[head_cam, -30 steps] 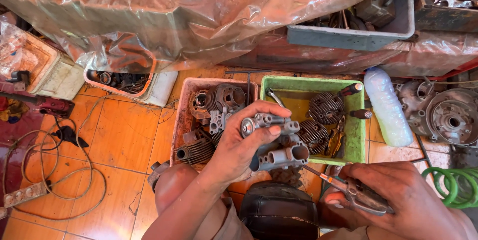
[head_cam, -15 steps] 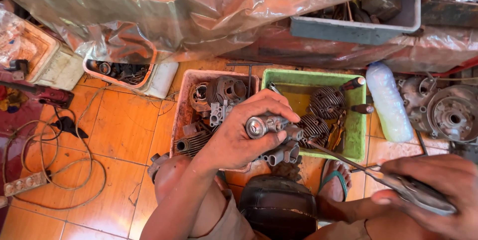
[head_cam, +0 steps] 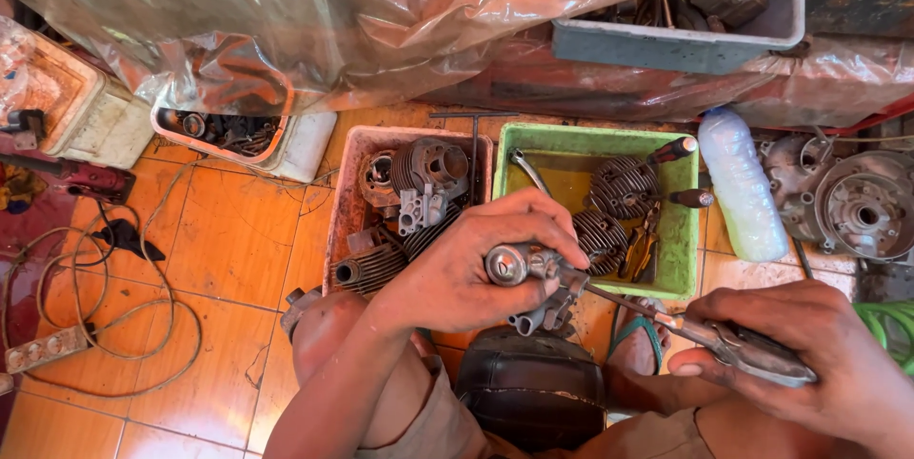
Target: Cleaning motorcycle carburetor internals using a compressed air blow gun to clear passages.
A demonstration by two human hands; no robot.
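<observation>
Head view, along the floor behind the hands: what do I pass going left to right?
White power strip → white tub of dark parts → pink tray of engine parts → green tray with finned cylinder heads → clear plastic bottle → round metal engine cover.

Orange tiled floor [head_cam: 224, 240], pink tray [head_cam: 345, 221], green tray [head_cam: 678, 249], plastic bottle [head_cam: 741, 188], power strip [head_cam: 43, 349]

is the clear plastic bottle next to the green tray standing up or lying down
Lying down. The clear plastic bottle rests on its side on the tiled floor, right of the green tray.
</observation>
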